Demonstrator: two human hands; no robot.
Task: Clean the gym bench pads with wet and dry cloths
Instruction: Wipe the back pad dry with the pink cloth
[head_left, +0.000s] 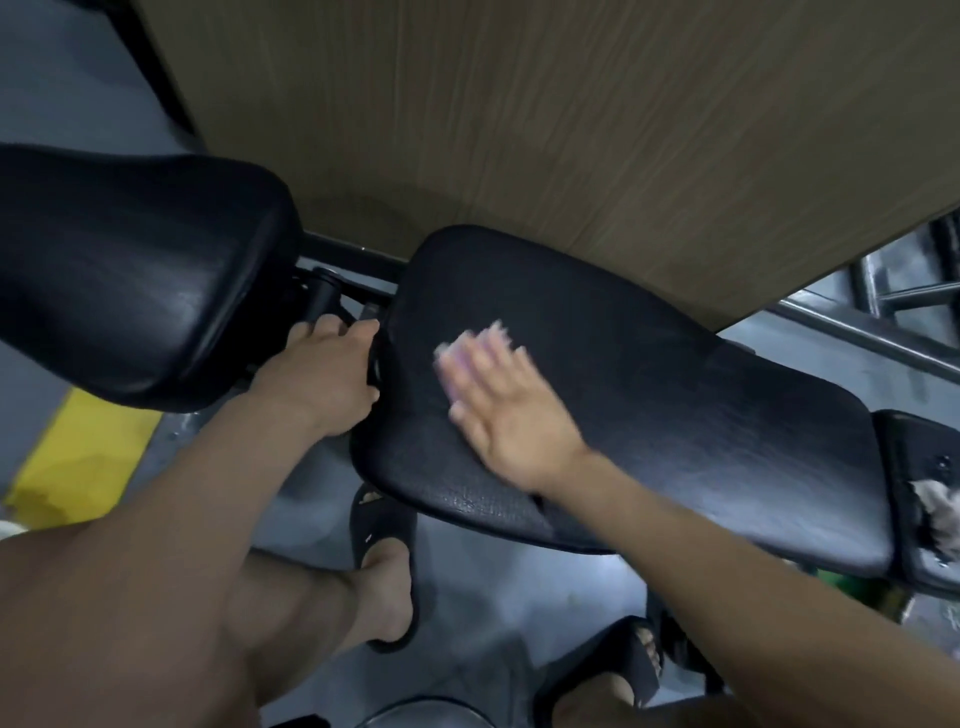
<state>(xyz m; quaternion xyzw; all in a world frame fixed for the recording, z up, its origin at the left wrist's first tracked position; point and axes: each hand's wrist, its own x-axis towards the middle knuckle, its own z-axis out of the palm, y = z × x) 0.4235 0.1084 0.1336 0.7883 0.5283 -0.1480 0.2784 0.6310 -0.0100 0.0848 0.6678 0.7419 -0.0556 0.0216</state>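
Wood-grain panel (571, 130) filled the far side, behind the bench. Back pad (130, 270), glossy black vinyl, stood raised at the left. Seat pad (675, 415), black and textured, lay in the centre with its wider end to the right. A split in the cover showed at its near edge. A 3rd, smaller pad (924, 467) sat just beside its right end.

Black steel frame (332, 288) showed in the gap between the 2 big pads. Left hand (322, 374) sat in that gap, fingers curled over the frame, probably to steady the body. Right hand (511, 415) lay flat on the seat pad near its left end, fingers straight and spread, pressing a pale pink cloth (457, 364) onto the vinyl. The hand was blurred, so I read it as mid-wipe. Could not tell whether this cloth was the wet or the dry 1. A 2nd cloth (935, 512), pale and bunched, rested on the small pad at its right edge.

Handling, as judged:
- **Pads:** cushioned but firm and fixed to the frame, so wiped in place, not lifted. The vinyl likely turns slick once damp.
- **Cloth:** light and limp, and it bunches easily. Best kept flat under the whole palm, or pinched at a corner to refold.
- **Split cover:** go gently there, as the cloth could snag.
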